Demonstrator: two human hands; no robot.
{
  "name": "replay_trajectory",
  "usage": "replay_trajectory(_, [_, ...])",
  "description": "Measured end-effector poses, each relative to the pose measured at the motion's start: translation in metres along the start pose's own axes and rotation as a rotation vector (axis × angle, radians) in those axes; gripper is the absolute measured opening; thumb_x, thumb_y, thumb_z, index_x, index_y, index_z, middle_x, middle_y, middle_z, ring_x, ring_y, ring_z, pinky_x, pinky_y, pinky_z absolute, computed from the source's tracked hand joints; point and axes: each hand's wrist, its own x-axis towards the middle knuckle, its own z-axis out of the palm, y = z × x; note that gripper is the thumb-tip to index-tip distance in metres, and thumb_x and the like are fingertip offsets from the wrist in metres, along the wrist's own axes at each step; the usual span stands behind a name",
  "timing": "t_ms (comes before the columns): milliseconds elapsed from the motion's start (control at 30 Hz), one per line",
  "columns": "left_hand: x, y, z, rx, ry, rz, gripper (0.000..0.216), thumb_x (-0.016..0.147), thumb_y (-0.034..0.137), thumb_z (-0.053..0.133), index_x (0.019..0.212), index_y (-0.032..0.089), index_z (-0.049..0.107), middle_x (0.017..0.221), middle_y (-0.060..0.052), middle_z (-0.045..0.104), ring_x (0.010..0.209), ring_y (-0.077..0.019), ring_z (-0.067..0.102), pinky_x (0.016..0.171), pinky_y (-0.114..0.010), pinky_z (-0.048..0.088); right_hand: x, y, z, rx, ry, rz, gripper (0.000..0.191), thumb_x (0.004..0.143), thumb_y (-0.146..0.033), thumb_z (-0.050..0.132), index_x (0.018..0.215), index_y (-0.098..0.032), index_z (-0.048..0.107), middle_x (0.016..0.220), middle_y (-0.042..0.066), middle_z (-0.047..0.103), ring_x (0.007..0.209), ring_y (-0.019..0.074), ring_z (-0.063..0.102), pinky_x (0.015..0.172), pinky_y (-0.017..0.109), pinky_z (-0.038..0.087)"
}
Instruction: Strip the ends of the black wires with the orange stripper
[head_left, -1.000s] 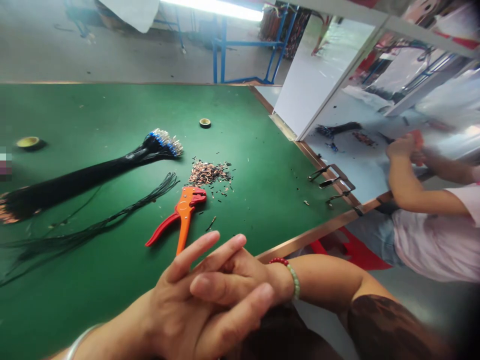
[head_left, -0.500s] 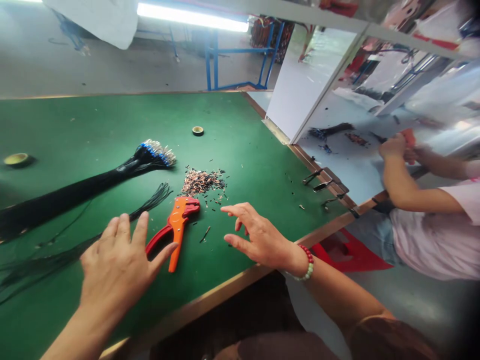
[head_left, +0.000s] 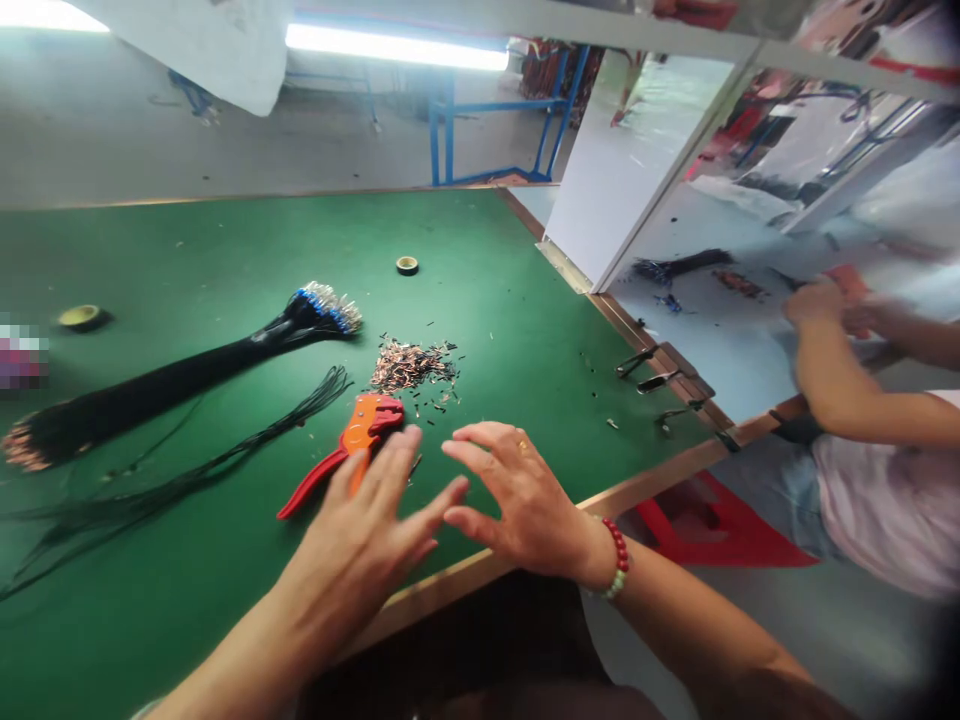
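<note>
My left hand (head_left: pixel 367 515) is open, fingers stretched out, and hides part of an orange and red wire stripper (head_left: pixel 367 425) lying on the green table (head_left: pixel 225 570). Whether it touches the tool I cannot tell. To its right hovers my right hand (head_left: pixel 506 500), open with loosely bent fingers and nothing in them. Beyond the stripper lies a heap of copper and black wire scraps (head_left: pixel 411 366). A few thin black wires (head_left: pixel 247 440) stretch to the left of the tool. Behind them rests a thick bundle of black wires (head_left: pixel 172 390) with blue and silver ends.
Two tape rolls (head_left: pixel 406 265) (head_left: pixel 81 318) lie farther back. Metal clips (head_left: pixel 660 380) sit at the table's right edge, by a white partition (head_left: pixel 611 160). At the neighbouring table, a co-worker's arm (head_left: pixel 847 390) reaches over; a red stool (head_left: pixel 720 520) stands below.
My left hand has moved right, from beside the wire stripper to in front of it, close to my right hand. The view has shifted slightly, showing the bundle's copper end at left.
</note>
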Motion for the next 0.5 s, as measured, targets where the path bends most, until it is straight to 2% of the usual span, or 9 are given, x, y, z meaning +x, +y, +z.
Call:
replay_trajectory(67, [0.002,0.007,-0.005,-0.064,0.011,0.197,0.031,0.093,0.018,0.065,0.124,0.023,0.064,0.129,-0.018,0.068,0.121,-0.0317,0.065,0.104,-0.052,0.050,0.005,-0.006,-0.005,0.018,-0.112,-0.061,0.051,0.105,-0.054,0.055,0.132,-0.011,0.062,0.128,0.019,0.068,0.125,0.0311,0.060,0.110,0.049,0.048])
replay_trajectory(133, [0.004,0.016,-0.012,-0.120,-0.027,0.307,0.015,0.094,0.017,0.062,0.108,0.021,0.065,0.105,-0.011,0.072,0.099,-0.0256,0.068,0.092,-0.043,0.054,0.011,-0.011,-0.011,0.101,-0.349,-0.058,0.047,0.106,-0.055,0.053,0.117,-0.011,0.068,0.108,0.014,0.073,0.103,0.0258,0.067,0.095,0.040,0.052])
replay_trajectory(233, [0.004,0.031,-0.022,-0.168,-0.136,0.367,0.016,0.096,0.021,0.060,0.111,0.024,0.065,0.097,-0.005,0.071,0.085,-0.0202,0.066,0.074,-0.033,0.052,0.020,-0.018,-0.020,0.193,-0.766,0.001,0.047,0.101,-0.060,0.057,0.098,-0.015,0.070,0.088,0.009,0.073,0.076,0.0200,0.065,0.070,0.030,0.049])
replay_trajectory(300, [0.000,0.037,-0.025,-0.217,-0.215,0.420,0.020,0.098,0.023,0.059,0.117,0.027,0.065,0.100,-0.003,0.072,0.091,-0.0187,0.068,0.077,-0.031,0.053,0.025,-0.023,-0.024,0.289,-0.961,-0.012,0.047,0.099,-0.062,0.058,0.091,-0.016,0.067,0.085,0.007,0.072,0.071,0.0181,0.062,0.065,0.028,0.044])
replay_trajectory(400, [-0.014,0.040,-0.021,-0.292,-0.251,0.483,0.026,0.099,0.023,0.058,0.122,0.030,0.067,0.110,0.000,0.075,0.103,-0.0181,0.069,0.089,-0.031,0.054,0.023,-0.030,-0.022,0.542,-1.104,-0.029,0.038,0.101,-0.055,0.058,0.089,-0.019,0.061,0.080,0.001,0.065,0.066,0.0132,0.054,0.061,0.023,0.040])
replay_trajectory(500, [-0.036,0.040,-0.009,-0.395,-0.214,0.383,0.029,0.096,0.021,0.059,0.118,0.036,0.071,0.100,0.006,0.078,0.096,-0.0168,0.072,0.088,-0.026,0.055,0.013,-0.037,-0.013,0.745,-1.065,0.041,0.036,0.102,-0.037,0.058,0.073,-0.021,0.043,0.064,-0.005,0.044,0.056,0.0091,0.041,0.054,0.019,0.035])
